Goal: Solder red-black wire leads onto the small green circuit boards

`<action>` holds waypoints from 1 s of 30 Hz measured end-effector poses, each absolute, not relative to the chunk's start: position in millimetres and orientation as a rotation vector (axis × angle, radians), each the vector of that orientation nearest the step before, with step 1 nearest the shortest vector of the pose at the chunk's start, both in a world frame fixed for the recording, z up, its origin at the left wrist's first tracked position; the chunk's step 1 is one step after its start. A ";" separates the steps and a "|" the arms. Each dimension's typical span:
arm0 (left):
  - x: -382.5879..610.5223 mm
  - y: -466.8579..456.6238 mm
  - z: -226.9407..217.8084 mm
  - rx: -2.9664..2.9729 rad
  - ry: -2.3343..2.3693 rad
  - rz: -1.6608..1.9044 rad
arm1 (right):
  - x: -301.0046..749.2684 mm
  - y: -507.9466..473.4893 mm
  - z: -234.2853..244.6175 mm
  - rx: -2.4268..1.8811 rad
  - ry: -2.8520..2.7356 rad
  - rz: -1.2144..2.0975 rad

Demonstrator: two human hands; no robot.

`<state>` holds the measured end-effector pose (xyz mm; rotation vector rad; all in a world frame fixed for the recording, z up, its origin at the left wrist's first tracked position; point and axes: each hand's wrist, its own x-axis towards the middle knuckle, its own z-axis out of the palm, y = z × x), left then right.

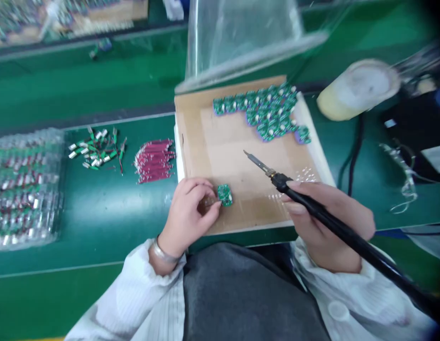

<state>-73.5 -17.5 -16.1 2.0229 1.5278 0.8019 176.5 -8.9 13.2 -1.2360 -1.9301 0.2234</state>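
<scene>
One small green circuit board, squarish, with a pale spot on its face, gripped by the edge in the closed fingers of the left hand, a blurred brown part between fingertips and board. Its longer side runs roughly forward, away from the body. One soldering iron clamped in the curled fingers of the right hand, its long axis diagonal, metal tip pointing forward-left, toward the board. Ahead of the right fingers, one pile of green boards, too many to count, on a cardboard sheet. Left of the left fingers, one bundle of red wires on the table.
</scene>
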 end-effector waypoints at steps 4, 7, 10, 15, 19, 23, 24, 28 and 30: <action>-59.8 -19.3 -6.1 2.249 1.832 0.489 | 183.0 9.6 10.8 -1.160 -1.834 0.135; -47.3 -19.5 -4.5 2.389 1.845 0.374 | 188.1 19.9 -2.2 -1.130 -1.766 0.030; -45.8 -18.1 -4.8 2.383 1.770 0.400 | 188.5 25.0 -14.0 -1.109 -1.749 -0.006; -56.7 -18.4 -1.8 2.314 1.726 0.448 | 183.3 24.5 -10.0 -1.019 -1.821 0.048; -61.1 -19.8 2.0 2.325 1.680 0.393 | 181.1 24.6 -3.3 -0.966 -1.913 0.120; -74.9 -16.8 4.2 2.409 1.571 0.395 | 184.6 25.5 -11.8 -0.999 -1.899 0.160; -83.0 -15.0 3.8 2.403 1.593 0.441 | 186.0 25.7 -15.6 -1.014 -1.881 0.168; -138.9 -5.3 -0.6 2.178 2.063 0.609 | 189.2 24.8 -26.7 -1.027 -1.844 0.209; -174.8 -0.5 -2.3 2.093 2.262 0.575 | 188.6 22.9 -26.6 -1.052 -1.867 0.249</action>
